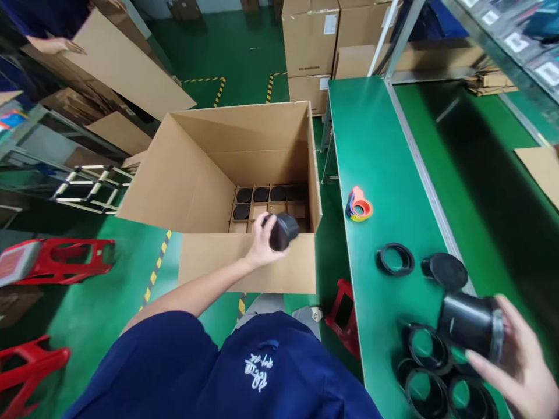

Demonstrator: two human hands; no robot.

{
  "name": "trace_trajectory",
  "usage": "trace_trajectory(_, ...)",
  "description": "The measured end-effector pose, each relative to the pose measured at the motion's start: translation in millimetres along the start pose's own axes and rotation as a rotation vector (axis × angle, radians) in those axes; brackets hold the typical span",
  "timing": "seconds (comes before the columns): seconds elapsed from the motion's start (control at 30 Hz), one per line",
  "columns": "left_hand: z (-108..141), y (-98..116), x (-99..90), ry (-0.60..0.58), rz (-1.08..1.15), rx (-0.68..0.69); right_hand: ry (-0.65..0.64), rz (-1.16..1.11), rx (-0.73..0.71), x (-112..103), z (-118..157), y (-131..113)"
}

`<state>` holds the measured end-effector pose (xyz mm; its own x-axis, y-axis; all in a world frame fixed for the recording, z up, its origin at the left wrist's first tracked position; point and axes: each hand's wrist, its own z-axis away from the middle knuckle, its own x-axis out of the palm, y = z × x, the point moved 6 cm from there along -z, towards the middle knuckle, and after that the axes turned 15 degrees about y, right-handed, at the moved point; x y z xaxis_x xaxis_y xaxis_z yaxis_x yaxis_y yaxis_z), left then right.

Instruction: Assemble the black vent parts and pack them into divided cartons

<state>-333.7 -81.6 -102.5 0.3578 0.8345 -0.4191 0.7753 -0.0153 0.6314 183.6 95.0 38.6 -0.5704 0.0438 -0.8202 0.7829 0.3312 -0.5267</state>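
My left hand point(261, 243) is closed around a black cylindrical container point(283, 231), held tilted above the near side of a large open cardboard box point(192, 180). Cardboard dividers inside the box form cells, and black round tops point(261, 194) show in several of them. Over the green table at right, my right hand point(513, 361) grips a second black cylinder point(469, 323), lying roughly sideways in the grasp. Below and beside it stand several open black cylinders point(425, 393). A black lidded piece point(445, 271) and a black ring point(395, 259) rest farther up the table.
The green table point(367, 134) runs along my right, with coloured tape rings point(359, 205) near its edge. Red plastic stools point(70, 261) stand at left, another point(345, 317) beside the table. Stacked cartons point(310, 41) are behind. Another person's hand point(56, 45) touches a cardboard sheet.
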Motion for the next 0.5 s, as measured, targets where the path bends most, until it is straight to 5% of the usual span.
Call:
trace_trajectory(0.1,-27.8,-135.2,-23.5,-0.084,-0.244,-0.395,-0.338,-0.279,-0.159,81.2,23.7,-133.3)
trace_trajectory(0.17,-38.0,-216.5,-11.1,-0.255,-0.343,-0.552,-0.486,-0.258,-0.287,168.9,20.3,-223.4)
trace_trajectory(0.27,-39.0,-309.6,31.4,-0.524,-0.423,-0.588,-0.461,-0.078,-0.36,329.9,-25.5,-316.8)
trace_trajectory(0.4,-18.8,-386.9,89.3,-0.665,-0.388,-0.595,-0.47,0.349,-0.407,545.9,-98.0,-345.1)
trace_trajectory(0.5,2.0,-425.2,119.4,-0.681,-0.376,-0.584,-0.576,0.565,-0.38,663.9,-125.1,-320.3)
